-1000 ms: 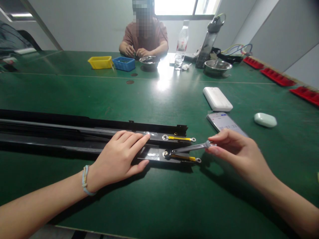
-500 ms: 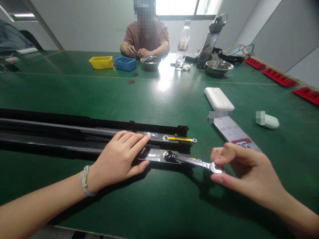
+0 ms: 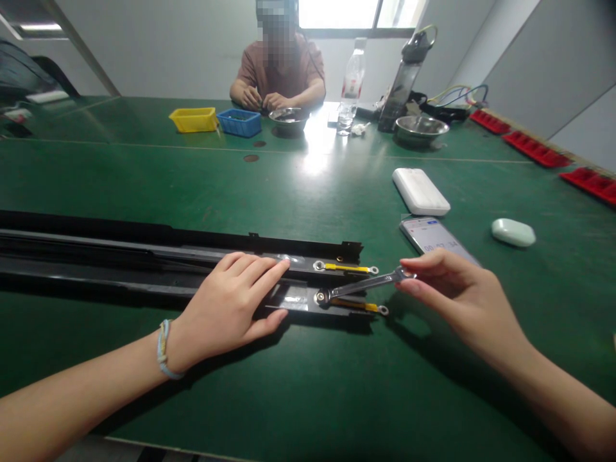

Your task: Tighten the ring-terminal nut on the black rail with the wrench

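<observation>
Two long black metal rails (image 3: 144, 290) lie side by side on the green table. My left hand (image 3: 235, 301) rests flat across both, fingers stretched out. Between thumb and fingers, my right hand (image 3: 447, 289) pinches the open end of a combination wrench (image 3: 363, 285). The wrench's ring end sits around a nut or bolt (image 3: 321, 296) on the near rail. A yellow wire with ring terminals (image 3: 356, 305) runs from that fastener past the rail end, partly under the wrench. On the far rail a second yellow wire (image 3: 346, 267) lies uncovered.
A phone (image 3: 436, 236) showing a timer, a white power bank (image 3: 421, 191) and a pale green case (image 3: 513, 232) lie beyond my right hand. Further back stand bottles (image 3: 351, 90), metal bowls (image 3: 421, 130), yellow (image 3: 193, 120) and blue (image 3: 239, 123) bins. A person (image 3: 283, 77) sits opposite.
My right hand has swung the wrench's free end away from me, turning it about the fastener on the near rail. My left hand stays on the rails.
</observation>
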A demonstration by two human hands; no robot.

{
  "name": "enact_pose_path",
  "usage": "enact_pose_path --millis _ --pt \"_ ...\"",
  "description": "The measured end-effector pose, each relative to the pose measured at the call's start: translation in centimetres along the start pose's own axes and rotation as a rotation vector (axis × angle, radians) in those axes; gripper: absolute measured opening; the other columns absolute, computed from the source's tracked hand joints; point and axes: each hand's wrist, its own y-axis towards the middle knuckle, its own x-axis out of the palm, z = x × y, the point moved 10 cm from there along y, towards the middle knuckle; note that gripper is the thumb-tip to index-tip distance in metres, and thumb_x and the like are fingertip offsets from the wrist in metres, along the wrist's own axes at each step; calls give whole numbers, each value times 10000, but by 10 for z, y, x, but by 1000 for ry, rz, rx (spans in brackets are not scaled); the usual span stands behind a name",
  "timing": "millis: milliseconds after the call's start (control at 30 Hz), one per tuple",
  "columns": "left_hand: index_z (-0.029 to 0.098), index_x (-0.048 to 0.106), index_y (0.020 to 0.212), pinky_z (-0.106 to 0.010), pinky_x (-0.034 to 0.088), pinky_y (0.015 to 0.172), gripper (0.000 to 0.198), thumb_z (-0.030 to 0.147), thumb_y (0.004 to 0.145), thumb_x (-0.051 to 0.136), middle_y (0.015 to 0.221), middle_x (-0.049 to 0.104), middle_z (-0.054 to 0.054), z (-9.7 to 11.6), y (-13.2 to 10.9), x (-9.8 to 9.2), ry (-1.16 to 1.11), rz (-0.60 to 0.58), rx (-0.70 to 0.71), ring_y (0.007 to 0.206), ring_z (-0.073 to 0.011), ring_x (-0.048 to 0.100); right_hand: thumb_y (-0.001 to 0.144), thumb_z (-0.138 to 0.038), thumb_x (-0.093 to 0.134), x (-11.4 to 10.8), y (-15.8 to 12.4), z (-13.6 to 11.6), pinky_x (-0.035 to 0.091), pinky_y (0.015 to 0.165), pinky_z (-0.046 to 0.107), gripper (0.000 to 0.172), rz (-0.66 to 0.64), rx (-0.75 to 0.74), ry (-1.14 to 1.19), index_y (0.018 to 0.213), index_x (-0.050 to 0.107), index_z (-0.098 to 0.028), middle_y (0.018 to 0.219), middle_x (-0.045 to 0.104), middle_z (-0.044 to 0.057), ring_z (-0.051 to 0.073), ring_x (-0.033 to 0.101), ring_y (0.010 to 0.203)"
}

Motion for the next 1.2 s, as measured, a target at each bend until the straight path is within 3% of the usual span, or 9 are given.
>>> enact_pose_path --millis 200,433,633,800,967,1200 --pt "52 527 1256 -439 444 859 525 407 872 491 1127 630 -161 1 -1 -1 -3 -9 -2 980 -286 572 714 -346 761 2 5 12 550 585 280 194 15 61 80 867 702 -243 757 723 18 175 680 676" --pt "52 527 1257 -435 441 862 524 404 869 496 1127 629 -157 -1 -1 -1 -5 -16 -5 980 -284 569 688 -335 788 4 2 8 553 563 267 178 -29 59 132 810 696 -244 741 726 14 168 680 649" --pt "52 525 1257 -437 443 865 522 402 870 496 1128 630 -154 -4 1 0 0 -14 -7 980 -283 569 665 -284 810 9 -6 -12 559 579 274 168 -58 -79 155 748 668 -251 728 655 -2 162 650 655" --pt "67 517 1264 -436 445 867 520 412 876 480 1132 634 -152 -6 3 2 9 -19 -13 986 -281 573 695 -185 788 23 -19 -28 534 565 283 190 -165 -206 195 799 651 -265 671 610 -18 157 617 627" --pt "80 516 1263 -431 444 868 513 412 873 481 1132 635 -146 -6 4 3 0 -20 -16 986 -278 577 709 -202 781 22 -22 -32 518 556 281 178 -144 -243 129 800 642 -266 662 612 -16 161 616 634" --pt "70 527 1256 -440 443 863 518 409 867 493 1131 633 -155 -2 2 5 -7 -11 -15 984 -285 575 680 -254 796 6 -13 -18 560 566 273 161 -44 -163 48 760 656 -261 700 654 -10 162 656 627"
